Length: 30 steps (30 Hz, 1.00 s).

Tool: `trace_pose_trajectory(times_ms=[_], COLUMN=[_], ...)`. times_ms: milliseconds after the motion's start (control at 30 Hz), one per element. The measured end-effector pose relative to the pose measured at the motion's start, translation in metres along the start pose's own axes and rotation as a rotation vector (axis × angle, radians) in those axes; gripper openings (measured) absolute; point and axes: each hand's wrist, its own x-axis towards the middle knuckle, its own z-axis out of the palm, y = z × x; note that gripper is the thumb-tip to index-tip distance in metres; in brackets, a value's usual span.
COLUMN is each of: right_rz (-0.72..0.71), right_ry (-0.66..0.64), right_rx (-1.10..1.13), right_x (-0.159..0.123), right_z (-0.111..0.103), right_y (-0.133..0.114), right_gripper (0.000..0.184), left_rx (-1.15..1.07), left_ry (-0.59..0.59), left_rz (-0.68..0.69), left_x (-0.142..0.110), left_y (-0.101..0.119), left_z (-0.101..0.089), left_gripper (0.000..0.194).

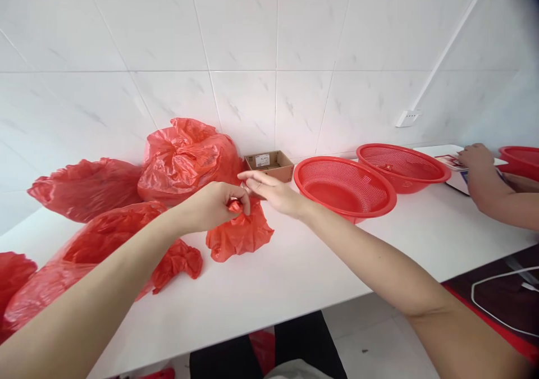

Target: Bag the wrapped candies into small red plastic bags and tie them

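Note:
A small crumpled red plastic bag stands on the white table, a little left of the middle. My left hand pinches the top of this bag, fingers closed on the gathered plastic. My right hand meets it from the right, its fingertips pressed together at the same knot of plastic. Both forearms reach in from the near edge.
Larger red plastic bags lie at the left, against the wall and near my left arm. A small cardboard box sits by the wall. Two red mesh baskets stand to the right. Another person's hand rests at the far right.

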Motion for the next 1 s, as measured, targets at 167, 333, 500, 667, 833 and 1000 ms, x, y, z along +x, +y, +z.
trace_pose_trajectory(times_ms=[167, 333, 500, 667, 833, 1000], right_rz=[0.013, -0.106, -0.020, 0.110, 0.032, -0.194], right_ry=[-0.067, -0.176, -0.065, 0.110, 0.187, 0.055], right_rx=[0.079, -0.053, -0.440, -0.617, -0.592, -0.347], right_x=[0.007, 0.002, 0.015, 0.030, 0.029, 0.019], right_z=[0.012, -0.003, -0.053, -0.080, -0.054, -0.029], right_y=[0.032, 0.020, 0.031, 0.057, 0.042, 0.010], right_gripper=[0.030, 0.026, 0.035, 0.030, 0.034, 0.026], left_rx=[0.471, 0.425, 0.564, 0.227, -0.860, -1.138], left_ry=[0.467, 0.471, 0.334, 0.139, 0.117, 0.090], left_rz=[0.155, 0.236, 0.143, 0.226, -0.049, -0.168], left_x=[-0.005, -0.008, -0.029, -0.047, -0.016, 0.010], left_y=[-0.008, -0.018, -0.015, -0.003, -0.005, -0.003], left_z=[0.020, 0.019, 0.032, 0.048, 0.039, 0.050], left_gripper=[0.040, 0.049, 0.036, 0.030, 0.044, 0.027])
